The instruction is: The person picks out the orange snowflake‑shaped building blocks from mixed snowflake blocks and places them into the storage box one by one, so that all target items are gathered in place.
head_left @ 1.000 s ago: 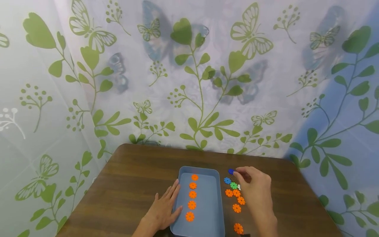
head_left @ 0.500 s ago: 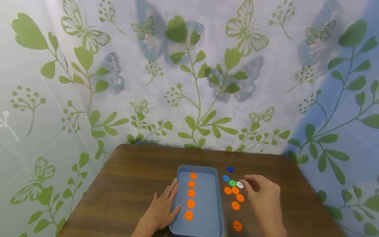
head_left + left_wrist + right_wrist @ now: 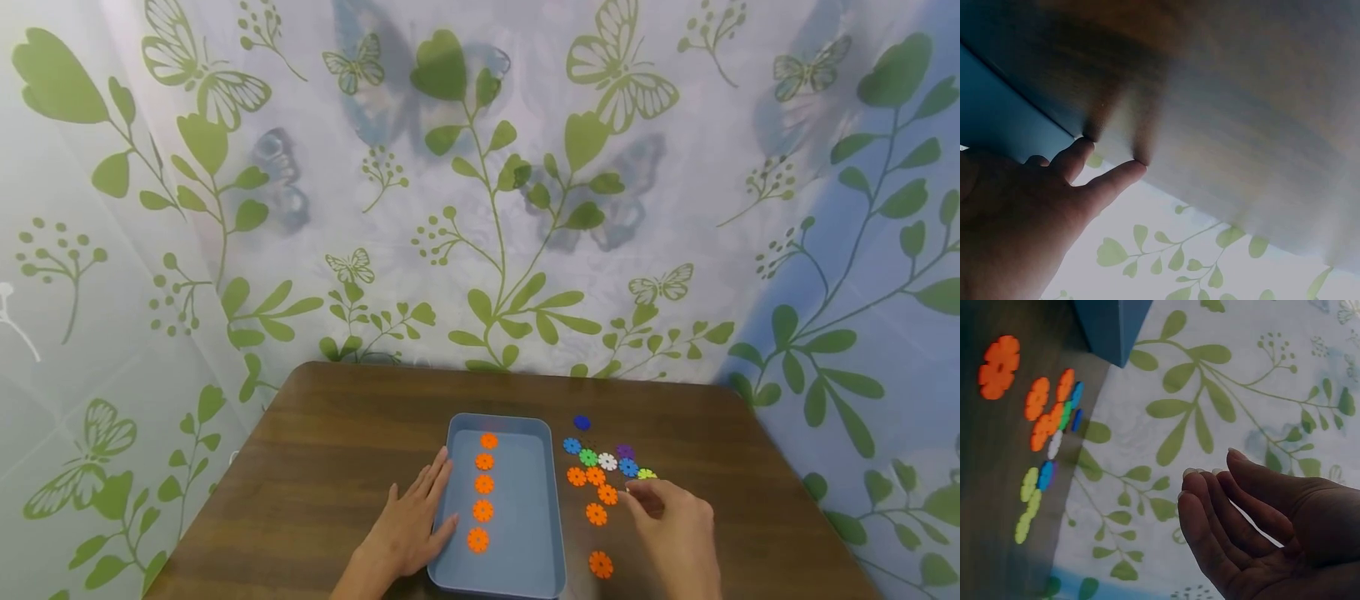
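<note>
Right hand (image 3: 670, 521) draws back, uncovering a purple disc (image 3: 625, 451) and yellow disc (image 3: 646, 474) right of the tray (image 3: 528, 508) | thumb apart from loosely curved fingers, empty | left hand (image 3: 408, 527) still spread at tray's rim

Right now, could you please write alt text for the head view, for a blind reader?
A person's left grip rests at the left edge of a blue tray holding five orange discs in a column; the right grip is near loose multicolored discs on a brown table.
</note>
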The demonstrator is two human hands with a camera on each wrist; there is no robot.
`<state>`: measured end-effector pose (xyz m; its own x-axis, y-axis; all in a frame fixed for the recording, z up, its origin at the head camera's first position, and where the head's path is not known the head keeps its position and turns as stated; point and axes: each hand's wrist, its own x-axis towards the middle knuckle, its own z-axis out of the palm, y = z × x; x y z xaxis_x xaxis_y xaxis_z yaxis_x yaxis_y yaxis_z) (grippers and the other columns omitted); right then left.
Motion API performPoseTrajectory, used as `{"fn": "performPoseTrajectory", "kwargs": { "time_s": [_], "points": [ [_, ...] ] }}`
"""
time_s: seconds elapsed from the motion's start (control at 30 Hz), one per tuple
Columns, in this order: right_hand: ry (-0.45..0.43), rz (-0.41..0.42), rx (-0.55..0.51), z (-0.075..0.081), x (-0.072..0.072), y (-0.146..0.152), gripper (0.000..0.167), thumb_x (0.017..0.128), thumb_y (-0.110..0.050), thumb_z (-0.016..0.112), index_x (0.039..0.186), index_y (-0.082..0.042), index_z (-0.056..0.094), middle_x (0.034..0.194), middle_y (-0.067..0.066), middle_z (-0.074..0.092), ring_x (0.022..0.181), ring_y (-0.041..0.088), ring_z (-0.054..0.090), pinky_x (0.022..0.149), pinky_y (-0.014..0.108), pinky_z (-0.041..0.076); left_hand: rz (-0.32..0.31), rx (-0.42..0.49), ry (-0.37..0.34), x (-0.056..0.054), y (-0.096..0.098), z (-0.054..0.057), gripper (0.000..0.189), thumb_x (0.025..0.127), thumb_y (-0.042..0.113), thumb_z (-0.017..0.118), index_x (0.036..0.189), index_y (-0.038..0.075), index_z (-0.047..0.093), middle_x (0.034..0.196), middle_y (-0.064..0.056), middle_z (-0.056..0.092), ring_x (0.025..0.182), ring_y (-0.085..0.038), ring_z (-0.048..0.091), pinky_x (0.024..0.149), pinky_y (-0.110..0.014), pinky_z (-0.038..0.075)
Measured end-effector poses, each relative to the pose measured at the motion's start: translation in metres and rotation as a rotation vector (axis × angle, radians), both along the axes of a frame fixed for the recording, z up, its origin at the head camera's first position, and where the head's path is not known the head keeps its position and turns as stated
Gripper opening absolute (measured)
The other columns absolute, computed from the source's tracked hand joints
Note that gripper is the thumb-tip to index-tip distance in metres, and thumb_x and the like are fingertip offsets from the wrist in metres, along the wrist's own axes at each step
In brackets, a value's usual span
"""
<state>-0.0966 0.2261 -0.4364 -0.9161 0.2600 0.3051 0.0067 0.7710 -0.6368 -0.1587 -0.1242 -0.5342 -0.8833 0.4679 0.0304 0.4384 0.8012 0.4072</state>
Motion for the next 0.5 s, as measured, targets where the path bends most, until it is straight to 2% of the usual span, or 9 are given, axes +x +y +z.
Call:
{"fn": "performPoseTrajectory", "kwargs": {
  "time_s": [0.17,0.33,0.5],
  "points": [
    [-0.138,0.005,-0.004,-0.015,0.000,0.006,0.013,0.089,-0.008,0.089,0.097,-0.001,0.083,0.088,0.010,0.082,0.077,0.024,0.078,0.072,0.042,0.064,0.000,0.001,0.009,0.001,-0.001,-0.001,0.079,0.109,0.044,0.058,0.170,0.004,0.028,0.180,-0.013,0.018,0.155,-0.044,0.041,0.105,-0.087,0.033],
    [-0.298,0.038,-0.023,-0.030,-0.003,0.009,0.012,0.090,-0.004,0.086,0.100,0.002,0.082,0.089,0.010,0.080,0.078,0.024,0.074,0.075,0.047,0.063,-0.002,0.002,0.021,0.000,-0.002,-0.002,0.077,0.110,0.043,0.058,0.169,0.003,0.029,0.180,-0.014,0.019,0.154,-0.046,0.041,0.105,-0.087,0.034],
    [-0.379,0.064,-0.035,-0.046,-0.005,0.012,0.011,0.089,0.002,0.085,0.099,0.003,0.080,0.089,0.010,0.079,0.078,0.022,0.071,0.073,0.046,0.062,0.001,0.005,0.021,0.000,-0.002,-0.001,0.078,0.109,0.041,0.059,0.170,0.004,0.028,0.180,-0.013,0.018,0.155,-0.045,0.040,0.105,-0.087,0.033]
  ]
}}
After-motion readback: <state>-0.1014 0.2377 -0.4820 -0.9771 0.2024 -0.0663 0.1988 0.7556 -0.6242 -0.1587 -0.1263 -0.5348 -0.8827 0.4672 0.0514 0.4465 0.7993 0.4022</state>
